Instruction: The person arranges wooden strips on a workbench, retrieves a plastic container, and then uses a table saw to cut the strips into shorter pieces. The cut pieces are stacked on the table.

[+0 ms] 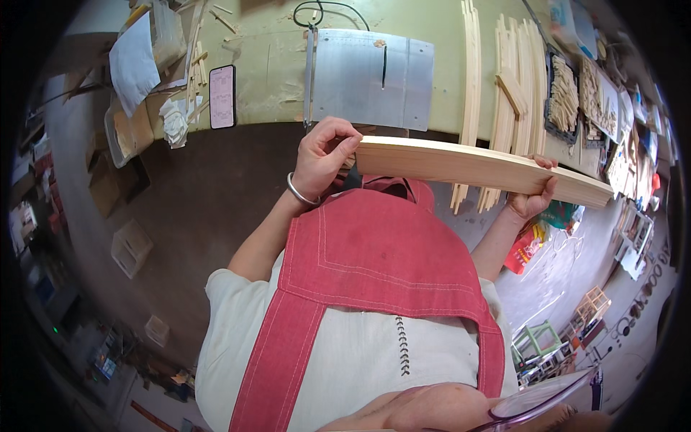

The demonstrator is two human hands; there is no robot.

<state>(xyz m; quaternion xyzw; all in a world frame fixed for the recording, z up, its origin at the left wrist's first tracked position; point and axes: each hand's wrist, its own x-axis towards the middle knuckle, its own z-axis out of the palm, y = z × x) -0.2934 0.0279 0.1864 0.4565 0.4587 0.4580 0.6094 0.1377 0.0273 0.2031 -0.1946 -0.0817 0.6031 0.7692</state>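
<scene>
A long pale wooden board [453, 164] is held up in front of my chest, off the near edge of the worktable. My left hand [327, 155], with a metal bangle at the wrist, pinches the board's left end between thumb and fingers. Toward its right end my right hand [531, 198] grips it from below, fingertips showing over the top edge. Just beyond the board lies a flat silver metal plate [353, 75] with a narrow dark slot, like a small saw table. Part of my left fingers is hidden behind the board.
Long wooden strips [471, 79] lie on the green table [266, 43], several reaching past its near edge. A dark crate [563, 93] holds short sticks. A phone [222, 97], crumpled paper [175, 122] and a white sheet [134, 65] sit left. A cable [331, 6] curls behind the plate.
</scene>
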